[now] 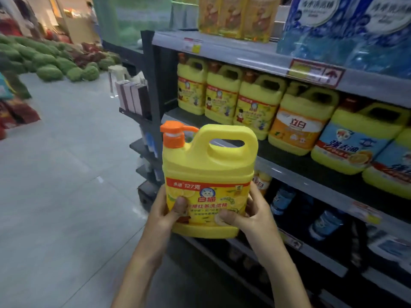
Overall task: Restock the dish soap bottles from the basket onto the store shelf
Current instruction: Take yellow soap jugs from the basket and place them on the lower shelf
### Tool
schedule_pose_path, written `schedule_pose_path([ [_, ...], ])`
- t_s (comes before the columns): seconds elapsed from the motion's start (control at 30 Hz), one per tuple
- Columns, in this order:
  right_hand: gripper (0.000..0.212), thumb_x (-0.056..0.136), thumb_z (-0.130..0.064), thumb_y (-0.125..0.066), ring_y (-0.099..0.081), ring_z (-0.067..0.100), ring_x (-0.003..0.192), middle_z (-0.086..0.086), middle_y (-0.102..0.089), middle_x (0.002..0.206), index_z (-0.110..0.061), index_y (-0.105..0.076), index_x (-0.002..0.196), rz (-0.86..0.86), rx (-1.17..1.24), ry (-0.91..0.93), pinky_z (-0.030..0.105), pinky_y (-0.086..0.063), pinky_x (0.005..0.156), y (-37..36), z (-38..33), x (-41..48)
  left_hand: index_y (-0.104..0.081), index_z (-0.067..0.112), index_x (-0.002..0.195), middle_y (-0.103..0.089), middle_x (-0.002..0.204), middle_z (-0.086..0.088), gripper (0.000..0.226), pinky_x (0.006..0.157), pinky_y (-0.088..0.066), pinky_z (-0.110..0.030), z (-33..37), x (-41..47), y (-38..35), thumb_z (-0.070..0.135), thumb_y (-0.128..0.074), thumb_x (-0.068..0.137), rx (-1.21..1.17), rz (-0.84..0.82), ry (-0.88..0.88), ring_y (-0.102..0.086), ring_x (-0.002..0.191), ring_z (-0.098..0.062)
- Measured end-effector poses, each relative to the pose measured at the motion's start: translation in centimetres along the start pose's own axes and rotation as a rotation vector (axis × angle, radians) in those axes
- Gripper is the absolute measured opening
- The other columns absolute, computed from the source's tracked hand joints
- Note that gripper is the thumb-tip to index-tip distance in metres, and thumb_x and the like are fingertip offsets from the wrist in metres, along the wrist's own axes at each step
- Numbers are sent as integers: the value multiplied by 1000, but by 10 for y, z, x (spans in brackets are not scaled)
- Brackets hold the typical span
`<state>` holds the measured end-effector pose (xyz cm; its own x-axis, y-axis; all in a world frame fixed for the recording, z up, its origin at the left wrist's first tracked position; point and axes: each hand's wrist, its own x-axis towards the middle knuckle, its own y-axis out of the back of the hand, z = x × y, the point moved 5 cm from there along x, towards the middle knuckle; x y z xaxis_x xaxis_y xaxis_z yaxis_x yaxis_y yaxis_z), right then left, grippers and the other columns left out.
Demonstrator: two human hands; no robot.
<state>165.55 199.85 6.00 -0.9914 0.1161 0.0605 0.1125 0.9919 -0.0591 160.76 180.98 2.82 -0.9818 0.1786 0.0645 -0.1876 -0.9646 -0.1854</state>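
Left hand point(165, 215) & right hand point(255, 214) clamp the dish soap bottle point(209, 165) low on both sides, each grip pinching it, thumbs on the label point(208, 194). It's upright, in front of the shelf point(295, 174), below matching bottles point(222, 96). Looks full, prob. heavy; slick plastic, so the handle point(224, 132) is the surer hold.

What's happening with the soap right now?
Left hand, right hand both grip bottle. Bottle upright, not yet on shelf. Nothing blocking it.

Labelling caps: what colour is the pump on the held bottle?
Orange; the pump tops the yellow bottle. Head view, the only one.
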Motion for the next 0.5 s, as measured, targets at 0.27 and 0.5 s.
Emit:
schedule_pose_path([
  [0.27, 73, 72, -6, -85, -71, 14, 108, -2, -73, 119, -23, -54, 135, 158, -12, 18, 28, -60, 81, 54, 11, 90, -62, 32, 126, -70, 127, -6, 74, 98, -54, -48, -16, 125, -48, 72, -79, 66, 4, -238, 18, -65, 120, -27],
  [0.5, 63, 72, 0, -85, -67, 52, 86, 3, -78, 100, -23, -58, 123, 317, 2, 43, 67, -52, 66, 98, 11, 168, -62, 50, 117, -72, 119, 9, 69, 83, -59, -31, -9, 224, -83, 80, -76, 57, 134, -382, -56, -68, 113, -13],
])
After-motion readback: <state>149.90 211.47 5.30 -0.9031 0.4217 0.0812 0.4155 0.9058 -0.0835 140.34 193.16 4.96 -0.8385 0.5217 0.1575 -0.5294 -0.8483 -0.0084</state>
